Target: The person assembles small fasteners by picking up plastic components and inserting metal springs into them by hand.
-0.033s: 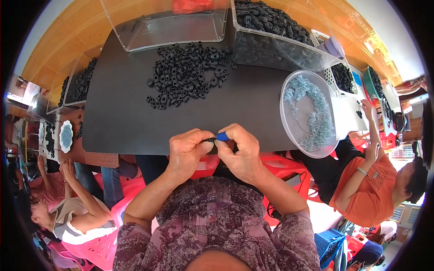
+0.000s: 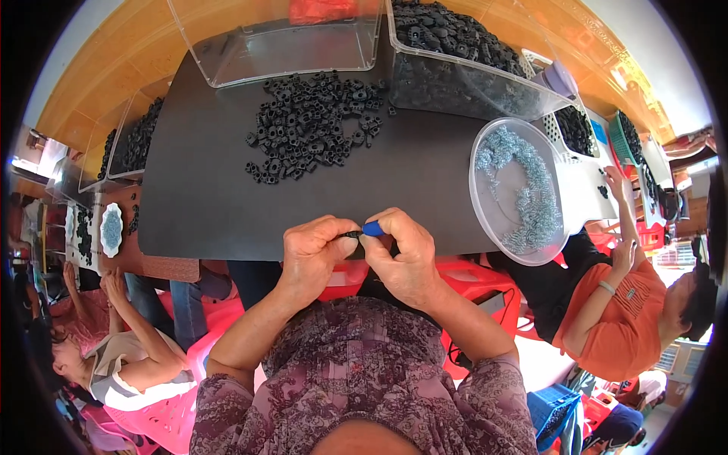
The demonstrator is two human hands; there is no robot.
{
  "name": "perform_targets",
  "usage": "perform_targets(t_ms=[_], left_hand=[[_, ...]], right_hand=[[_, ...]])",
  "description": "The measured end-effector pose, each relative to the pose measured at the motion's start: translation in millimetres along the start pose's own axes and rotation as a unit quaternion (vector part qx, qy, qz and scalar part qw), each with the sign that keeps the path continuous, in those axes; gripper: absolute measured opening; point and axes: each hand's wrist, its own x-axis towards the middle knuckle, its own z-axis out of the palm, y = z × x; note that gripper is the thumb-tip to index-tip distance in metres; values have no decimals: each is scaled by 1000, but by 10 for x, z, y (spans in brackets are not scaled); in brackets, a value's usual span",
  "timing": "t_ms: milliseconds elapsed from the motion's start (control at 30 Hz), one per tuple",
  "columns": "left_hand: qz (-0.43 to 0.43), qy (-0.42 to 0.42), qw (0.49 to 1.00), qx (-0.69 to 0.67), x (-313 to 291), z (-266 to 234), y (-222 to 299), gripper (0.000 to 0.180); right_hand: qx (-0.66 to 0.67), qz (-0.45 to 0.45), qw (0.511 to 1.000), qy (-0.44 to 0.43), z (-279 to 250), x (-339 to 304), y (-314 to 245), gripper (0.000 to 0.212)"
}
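Note:
Close to the table's near edge, my left hand (image 2: 317, 246) and my right hand (image 2: 403, 254) meet fingertip to fingertip. Pinched in the left fingers is a small black plastic part (image 2: 353, 234), mostly covered by them. A blue sleeve (image 2: 371, 229) sits at my right index fingertip, looking like a finger cover. The right thumb and index finger press together against the black part; anything tiny between them is hidden. Beyond my hands lies a loose pile of black plastic parts (image 2: 311, 125). To the right, a round clear tub (image 2: 475, 189) holds small pale-blue metallic springs (image 2: 535, 201).
At the back stand a clear box (image 2: 220, 80) and a deeper clear bin (image 2: 462, 91) heaped with black parts. The dark table (image 2: 205, 189) spans the middle. One person in orange (image 2: 614, 326) works at right, another (image 2: 140, 364) at left. Red stools (image 2: 478, 292) stand below the table.

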Motion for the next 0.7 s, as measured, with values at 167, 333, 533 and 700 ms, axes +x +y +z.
perform_targets(t_ms=[167, 333, 533, 700], left_hand=[[-111, -3, 984, -140, -6, -67, 46, 11], [-68, -15, 996, -58, 45, -124, 83, 11], [22, 6, 998, 64, 56, -34, 81, 14], [-25, 1, 1000, -3, 92, 7, 33, 15]], right_hand=[[28, -17, 999, 13, 33, -4, -47, 20], [39, -13, 999, 23, 59, 0, -37, 20], [34, -24, 998, 49, 75, 39, -12, 20], [11, -48, 997, 62, 79, 32, 41, 20]])
